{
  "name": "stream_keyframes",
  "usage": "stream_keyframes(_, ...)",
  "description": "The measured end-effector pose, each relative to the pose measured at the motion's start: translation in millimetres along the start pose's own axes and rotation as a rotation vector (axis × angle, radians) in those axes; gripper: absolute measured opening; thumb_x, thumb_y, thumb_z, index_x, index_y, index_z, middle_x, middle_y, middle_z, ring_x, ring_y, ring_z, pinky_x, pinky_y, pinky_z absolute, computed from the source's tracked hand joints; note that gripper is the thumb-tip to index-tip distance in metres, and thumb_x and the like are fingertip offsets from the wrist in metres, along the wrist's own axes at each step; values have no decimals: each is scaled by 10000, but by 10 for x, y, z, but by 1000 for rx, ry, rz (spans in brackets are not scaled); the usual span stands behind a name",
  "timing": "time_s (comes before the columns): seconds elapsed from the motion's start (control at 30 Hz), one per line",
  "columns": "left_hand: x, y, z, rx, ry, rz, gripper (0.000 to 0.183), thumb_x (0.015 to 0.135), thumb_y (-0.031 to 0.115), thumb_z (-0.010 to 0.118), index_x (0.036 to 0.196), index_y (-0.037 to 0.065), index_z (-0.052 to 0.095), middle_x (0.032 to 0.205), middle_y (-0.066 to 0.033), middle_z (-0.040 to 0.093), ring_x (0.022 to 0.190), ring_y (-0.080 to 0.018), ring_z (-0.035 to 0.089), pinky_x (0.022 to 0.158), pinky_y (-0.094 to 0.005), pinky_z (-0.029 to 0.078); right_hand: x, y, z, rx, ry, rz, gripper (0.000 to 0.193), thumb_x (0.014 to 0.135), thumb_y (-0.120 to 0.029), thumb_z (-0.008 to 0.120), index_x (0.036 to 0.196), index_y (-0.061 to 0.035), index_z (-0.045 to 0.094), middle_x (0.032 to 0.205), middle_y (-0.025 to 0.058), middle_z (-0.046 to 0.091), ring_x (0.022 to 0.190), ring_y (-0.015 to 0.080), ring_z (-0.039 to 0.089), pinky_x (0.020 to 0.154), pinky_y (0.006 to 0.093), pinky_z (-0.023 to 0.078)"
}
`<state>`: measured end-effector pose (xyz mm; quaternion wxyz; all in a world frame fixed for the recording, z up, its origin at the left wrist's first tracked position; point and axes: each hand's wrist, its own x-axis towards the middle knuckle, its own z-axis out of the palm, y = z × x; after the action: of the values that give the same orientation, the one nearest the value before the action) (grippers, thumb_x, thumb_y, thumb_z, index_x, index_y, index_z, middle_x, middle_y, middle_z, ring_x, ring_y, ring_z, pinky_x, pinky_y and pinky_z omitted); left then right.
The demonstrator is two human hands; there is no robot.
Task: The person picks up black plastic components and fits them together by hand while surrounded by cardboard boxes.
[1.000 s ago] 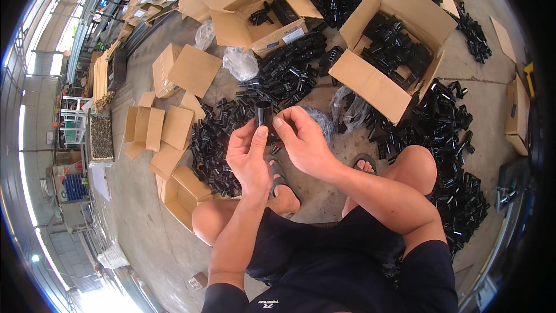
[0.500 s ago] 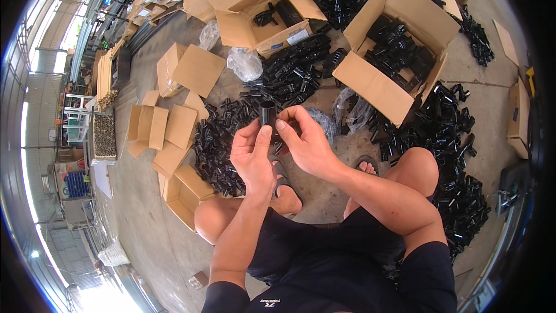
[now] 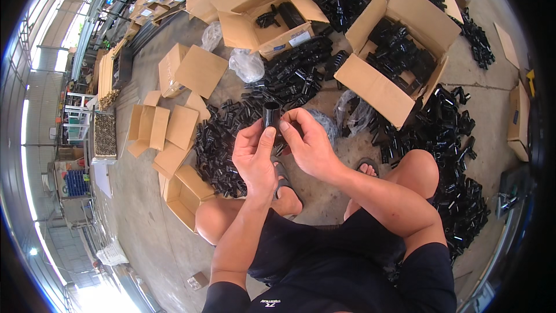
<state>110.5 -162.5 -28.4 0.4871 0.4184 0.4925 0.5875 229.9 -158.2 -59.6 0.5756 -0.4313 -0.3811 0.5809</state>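
Between my hands a glossy black pipe fitting (image 3: 270, 114) stands nearly upright, its round open end facing up. My left hand (image 3: 255, 156) is closed around its lower left side, thumb across the front. My right hand (image 3: 307, 142) pinches it from the right with thumb and bent fingers; its lower part is hidden by the fingers. Below and left of the hands lies a heap of similar black fittings (image 3: 217, 150) on the concrete floor.
A large open carton (image 3: 370, 87) with black fittings stands at the right front; another open carton (image 3: 243, 32) sits farther back. More loose fittings (image 3: 463, 197) spread beside my right knee. Empty cartons (image 3: 188, 188) and clear plastic bags (image 3: 246, 65) lie at the left.
Both hands and the fitting have shifted very slightly right in the picture, along with a small shift of the whole view. The grip looks the same.
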Motion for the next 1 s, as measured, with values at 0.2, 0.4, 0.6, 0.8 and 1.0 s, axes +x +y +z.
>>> stream_keyframes(0.2, -18, 1, -100, 32, 24, 8, 229, 977, 2, 660, 1192, -43, 593, 1113, -145, 720, 970, -146, 698, 850, -269, 589, -22, -71, 34, 110, -44, 115, 177, 1017, -154, 586, 1047, 21, 597, 952, 128, 611, 711, 158, 604, 611, 325, 499)
stream_keyframes(0.4, -12, 6, -30, -4, -5, 7, 229, 979, 3, 657, 1195, -35, 590, 1113, -139, 721, 967, -140, 699, 824, -279, 599, 0, -75, -25, -63, -28, 25, 173, 1015, -148, 581, 1068, 16, 600, 946, 144, 623, 738, 185, 626, 651, 350, 511)
stream_keyframes(0.6, -11, 10, -59, 20, 11, 6, 226, 978, 13, 664, 1187, -28, 589, 1105, -129, 723, 958, -135, 698, 808, -273, 598, -30, -78, 23, 7, -18, -26, 183, 1006, -154, 589, 1055, 21, 609, 928, 157, 619, 754, 208, 639, 656, 350, 515)
stream_keyframes(0.8, -13, 1, -48, 7, 23, 6, 234, 973, 18, 675, 1186, -30, 589, 1096, -124, 724, 943, -125, 699, 795, -245, 590, -17, -131, -31, -36, -43, 67, 199, 1003, -165, 594, 1058, 26, 612, 907, 146, 622, 739, 207, 641, 638, 347, 518)
stream_keyframes(1.0, -25, 16, -37, 36, 12, 1, 232, 975, 15, 671, 1187, -34, 593, 1085, -123, 725, 935, -116, 696, 775, -235, 588, 7, -158, -83, -162, -54, 52, 203, 999, -166, 608, 1043, 31, 621, 896, 139, 633, 734, 184, 629, 635, 338, 516)
